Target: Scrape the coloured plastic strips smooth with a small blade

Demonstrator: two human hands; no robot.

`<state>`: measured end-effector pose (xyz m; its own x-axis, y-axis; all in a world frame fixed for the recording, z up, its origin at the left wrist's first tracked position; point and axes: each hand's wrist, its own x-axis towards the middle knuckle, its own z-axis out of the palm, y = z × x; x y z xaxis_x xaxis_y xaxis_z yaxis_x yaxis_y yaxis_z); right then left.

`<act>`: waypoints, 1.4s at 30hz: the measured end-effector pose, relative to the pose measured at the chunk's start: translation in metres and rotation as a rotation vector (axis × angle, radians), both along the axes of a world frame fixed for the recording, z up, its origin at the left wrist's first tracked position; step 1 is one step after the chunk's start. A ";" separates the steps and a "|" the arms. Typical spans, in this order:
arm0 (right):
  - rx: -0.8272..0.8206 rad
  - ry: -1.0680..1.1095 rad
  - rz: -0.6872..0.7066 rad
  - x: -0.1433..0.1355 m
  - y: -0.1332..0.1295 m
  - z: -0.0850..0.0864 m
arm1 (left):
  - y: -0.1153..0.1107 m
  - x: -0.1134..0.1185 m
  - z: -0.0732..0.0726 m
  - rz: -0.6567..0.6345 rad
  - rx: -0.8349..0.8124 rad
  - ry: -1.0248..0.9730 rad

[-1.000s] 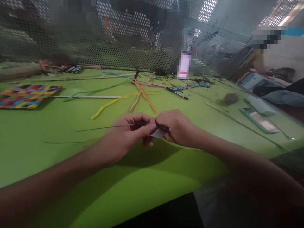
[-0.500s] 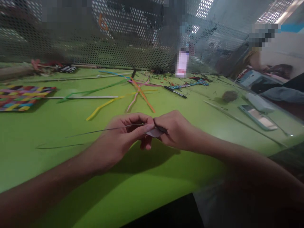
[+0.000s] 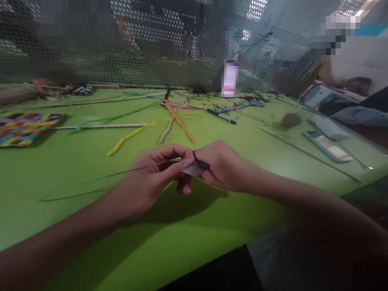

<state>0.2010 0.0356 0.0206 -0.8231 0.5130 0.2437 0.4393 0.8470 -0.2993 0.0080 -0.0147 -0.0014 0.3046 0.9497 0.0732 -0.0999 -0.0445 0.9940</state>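
My left hand [image 3: 151, 173] is closed in a pinch, thumb against forefinger, on a thin dark strand [image 3: 133, 171]. The strand trails left over the wrist and bends back in a long loop above the green tabletop. Right beside it, my right hand [image 3: 224, 165] is curled shut round a narrow dark strip [image 3: 202, 165], part of which passes over the forefinger. Between the two hands a small pale, flat piece [image 3: 191, 170] shows beneath the fingertips. Fingers cover where strand, strip and piece meet, so I cannot tell how they join.
Coloured strips [image 3: 182, 123] lie crossed beyond my hands, near a black pen [image 3: 221, 116]. A woven multicoloured piece [image 3: 30, 127] is at the left. Rightward lie a phone [image 3: 329, 147], a long thin stick [image 3: 303, 151] and a person's sleeve [image 3: 354, 118]. A perforated metal panel [image 3: 169, 60] borders the table.
The view has shifted slightly, so the table things appear a little further left. Both hands keep nearly the same grip and pose.
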 end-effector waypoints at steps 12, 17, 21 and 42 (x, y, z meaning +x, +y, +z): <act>-0.089 -0.027 -0.022 -0.001 -0.001 0.005 | -0.003 0.003 0.006 0.014 0.031 0.086; -0.085 -0.053 -0.043 -0.003 -0.002 0.006 | -0.003 0.006 0.009 0.025 0.013 0.086; -0.062 -0.105 -0.073 -0.004 -0.002 0.007 | -0.004 0.006 0.008 0.044 0.019 0.120; -0.020 -0.242 -0.158 -0.010 -0.006 0.014 | -0.008 0.007 0.010 0.043 0.044 0.152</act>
<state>0.1912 0.0297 0.0348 -0.7653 0.6425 0.0384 0.6263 0.7571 -0.1856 0.0149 -0.0231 0.0088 0.2746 0.9589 0.0712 0.0548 -0.0895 0.9945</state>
